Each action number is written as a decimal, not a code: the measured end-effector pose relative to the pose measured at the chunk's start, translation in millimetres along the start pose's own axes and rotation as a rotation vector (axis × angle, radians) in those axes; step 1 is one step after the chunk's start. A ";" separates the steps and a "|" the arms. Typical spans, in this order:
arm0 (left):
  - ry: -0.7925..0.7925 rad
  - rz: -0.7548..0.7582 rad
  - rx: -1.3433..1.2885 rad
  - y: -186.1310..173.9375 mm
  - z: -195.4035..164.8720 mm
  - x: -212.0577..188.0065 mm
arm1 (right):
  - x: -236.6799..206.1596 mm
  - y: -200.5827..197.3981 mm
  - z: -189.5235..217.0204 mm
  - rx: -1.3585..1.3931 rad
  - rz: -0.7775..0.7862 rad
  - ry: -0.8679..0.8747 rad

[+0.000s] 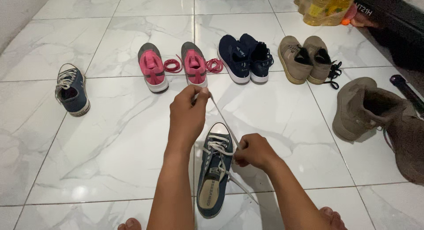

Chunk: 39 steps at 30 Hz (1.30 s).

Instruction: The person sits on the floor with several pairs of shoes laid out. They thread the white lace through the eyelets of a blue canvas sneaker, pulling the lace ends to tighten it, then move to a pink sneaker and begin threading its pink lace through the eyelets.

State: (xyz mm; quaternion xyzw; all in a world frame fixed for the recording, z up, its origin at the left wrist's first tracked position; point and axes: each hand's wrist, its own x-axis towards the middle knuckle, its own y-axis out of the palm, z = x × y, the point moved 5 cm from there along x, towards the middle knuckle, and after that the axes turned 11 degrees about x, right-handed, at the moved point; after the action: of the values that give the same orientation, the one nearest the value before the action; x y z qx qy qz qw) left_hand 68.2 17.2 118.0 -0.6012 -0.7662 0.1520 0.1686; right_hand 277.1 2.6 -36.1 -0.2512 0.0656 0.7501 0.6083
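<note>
- Blue canvas sneaker (215,177): lies on the white marble-patterned floor (110,159) in the near centre, toe pointing away, heel nearest the viewer, between the person's two forearms.
- White shoelace (223,117): runs taut from the sneaker's eyelets up and to the far left; a second length trails off the shoe to the near right across the floor.
- Left hand (187,113): raised just beyond the sneaker's toe, fingers closed, pinching the far end of the shoelace between thumb and fingertips.
- Right hand (254,151): closed beside the right edge of the sneaker at the level of the eyelets, gripping the shoelace where it leaves the shoe.
- Matching blue sneaker (71,89): stands alone at the far left, well apart from the hands, laces in place.
- Pink and grey trainers (172,66): a pair just beyond the left hand, each with a coiled pink lace lying on the floor beside it.
- Navy trainers (245,58): a pair to the right of the pink ones.
- Tan shoes (304,58): a pair further right, with black laces lying loose beside them.
- Brown boots (375,119): at the right edge, one on its side.
- Yellow bottles (324,7): in the far right corner.
</note>
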 end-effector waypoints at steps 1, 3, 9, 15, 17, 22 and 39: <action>-0.002 -0.007 -0.008 0.2 1.3 -0.5 | 1.0 0.4 -4.5 -0.023 -0.017 0.008; -0.024 -0.003 -0.093 1.7 4.3 -0.3 | 1.3 2.5 -13.0 -0.070 -0.050 0.028; 0.056 -0.030 -0.291 3.5 4.1 4.6 | -3.2 8.0 -25.8 -0.186 -0.023 0.169; 0.142 0.058 -0.244 13.3 -4.6 6.9 | -10.9 15.3 -2.2 0.102 -0.088 0.064; 0.128 0.130 -0.216 18.9 -6.7 2.6 | -9.9 22.0 3.8 0.146 -0.126 0.050; 0.093 0.218 -0.249 24.4 -13.5 -2.2 | -9.3 29.0 4.6 0.159 -0.187 -0.024; 0.124 0.242 -0.177 33.4 -9.7 -2.7 | 4.2 29.4 -22.5 0.202 -0.344 0.049</action>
State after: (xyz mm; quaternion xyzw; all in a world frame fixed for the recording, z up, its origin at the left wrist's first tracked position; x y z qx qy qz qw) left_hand 102.1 22.6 111.9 -0.7097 -0.6869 0.0658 0.1424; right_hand 255.4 -10.2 -63.5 -0.2145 0.1116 0.6183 0.7479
